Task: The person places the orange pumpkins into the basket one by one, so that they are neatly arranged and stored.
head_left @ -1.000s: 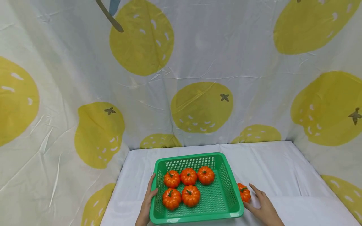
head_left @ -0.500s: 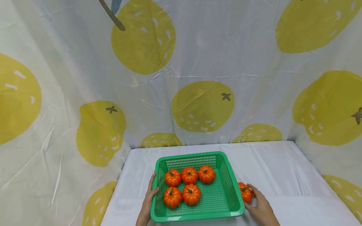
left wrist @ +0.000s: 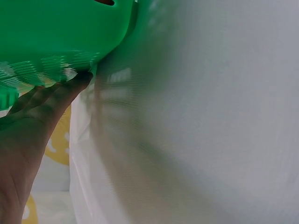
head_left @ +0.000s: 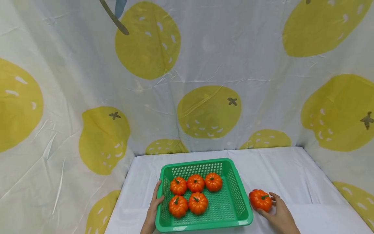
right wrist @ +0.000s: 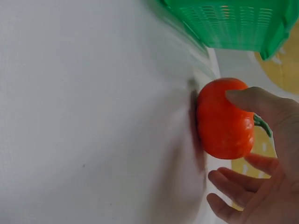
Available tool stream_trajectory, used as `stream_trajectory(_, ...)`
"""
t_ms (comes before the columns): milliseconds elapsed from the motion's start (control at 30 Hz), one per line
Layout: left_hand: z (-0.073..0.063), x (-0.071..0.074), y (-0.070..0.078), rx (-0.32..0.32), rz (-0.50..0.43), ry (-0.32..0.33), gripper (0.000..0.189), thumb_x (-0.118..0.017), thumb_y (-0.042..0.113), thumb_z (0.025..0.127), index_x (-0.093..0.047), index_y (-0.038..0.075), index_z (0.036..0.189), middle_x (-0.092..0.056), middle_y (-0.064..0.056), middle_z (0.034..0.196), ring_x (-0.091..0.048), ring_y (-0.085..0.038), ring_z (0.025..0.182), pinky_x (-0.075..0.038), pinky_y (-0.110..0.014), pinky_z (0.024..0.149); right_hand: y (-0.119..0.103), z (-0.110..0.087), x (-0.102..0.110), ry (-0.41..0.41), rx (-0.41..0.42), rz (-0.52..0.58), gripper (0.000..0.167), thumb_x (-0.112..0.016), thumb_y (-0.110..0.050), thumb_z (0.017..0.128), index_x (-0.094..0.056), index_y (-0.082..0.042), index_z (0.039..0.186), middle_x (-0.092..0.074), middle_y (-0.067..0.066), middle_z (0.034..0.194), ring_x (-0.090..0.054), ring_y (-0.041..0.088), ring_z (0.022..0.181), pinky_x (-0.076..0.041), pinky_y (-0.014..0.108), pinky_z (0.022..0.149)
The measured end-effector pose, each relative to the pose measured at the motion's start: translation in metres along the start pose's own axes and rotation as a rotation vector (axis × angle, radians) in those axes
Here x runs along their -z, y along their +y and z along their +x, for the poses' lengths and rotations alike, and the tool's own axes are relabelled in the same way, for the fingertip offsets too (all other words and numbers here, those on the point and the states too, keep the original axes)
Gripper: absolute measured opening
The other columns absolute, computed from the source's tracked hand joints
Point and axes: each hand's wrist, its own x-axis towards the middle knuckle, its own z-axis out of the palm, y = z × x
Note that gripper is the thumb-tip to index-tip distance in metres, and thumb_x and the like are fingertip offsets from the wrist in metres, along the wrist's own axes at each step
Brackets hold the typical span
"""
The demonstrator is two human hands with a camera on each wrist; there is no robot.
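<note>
A green slotted plastic basket [head_left: 204,225] holds several orange pumpkins [head_left: 197,203], grouped toward its left and back. My left hand [head_left: 152,209] rests along the basket's left side, its thumb tip at the rim. In the left wrist view its long fingers [left wrist: 60,95] lie straight against the slotted outer wall. Right of the basket, my right hand [head_left: 279,214] holds another orange pumpkin [head_left: 258,200] by thumb and index finger; its green stem points right. The right wrist view shows the thumb [right wrist: 245,97] pressed on the pumpkin, with the other fingers spread apart from it.
A white cloth [head_left: 292,175] covers the table under the basket. Behind and at both sides hangs a white curtain [head_left: 204,58] printed with large yellow fruit. The basket's right wall [head_left: 238,191] stands close to the pumpkin in the right hand.
My right hand has closed in on the outside pumpkin and moved right with it, away from the basket wall. The stem now points more to the right. The left hand and basket stay put.
</note>
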Motion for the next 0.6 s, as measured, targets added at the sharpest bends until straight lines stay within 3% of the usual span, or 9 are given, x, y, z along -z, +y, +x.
stream_trajectory(167, 0.0, -0.001, 0.0, 0.008, -0.006, 0.0, 0.065, -0.034, 0.028, 0.112, 0.001, 0.032, 0.168, 0.014, -0.01, 0.175, 0.002, -0.043, 0.16, -0.014, -0.061, 0.125, 0.0, 0.002, -0.002, 0.091, 0.167, -0.016, 0.098, -0.089, -0.037, 0.078, -0.04, 0.01, 0.148, -0.054, 0.041, 0.132, -0.058, 0.054, 0.116, -0.049, 0.069, 0.095)
stream_trajectory(233, 0.001, -0.001, 0.0, 0.017, -0.006, 0.003, 0.066, -0.034, 0.029, 0.112, 0.001, 0.032, 0.168, 0.014, -0.011, 0.175, 0.002, -0.043, 0.16, -0.015, -0.061, 0.125, -0.004, 0.005, -0.001, 0.095, 0.179, -0.036, 0.095, -0.09, -0.038, 0.077, -0.045, 0.008, 0.147, -0.057, 0.039, 0.128, -0.06, 0.051, 0.113, -0.05, 0.068, 0.093)
stream_trajectory(367, 0.002, -0.001, 0.0, 0.03, -0.013, 0.005, 0.066, -0.036, 0.03, 0.112, 0.0, 0.033, 0.167, 0.014, -0.011, 0.175, 0.001, -0.044, 0.16, -0.017, -0.061, 0.124, -0.01, 0.011, 0.004, 0.039, 0.1, -0.065, 0.093, -0.087, -0.045, 0.079, -0.046, 0.006, 0.145, -0.058, 0.037, 0.129, -0.061, 0.046, 0.112, -0.051, 0.066, 0.094)
stream_trajectory(600, 0.0, 0.0, 0.001, 0.032, -0.019, -0.002, 0.066, -0.035, 0.031, 0.112, 0.001, 0.035, 0.167, 0.015, -0.01, 0.175, 0.003, -0.044, 0.16, -0.016, -0.064, 0.125, -0.008, 0.012, 0.005, -0.039, 0.027, -0.052, 0.101, -0.085, -0.05, 0.08, -0.041, 0.012, 0.146, -0.051, 0.041, 0.137, -0.055, 0.054, 0.121, -0.048, 0.068, 0.098)
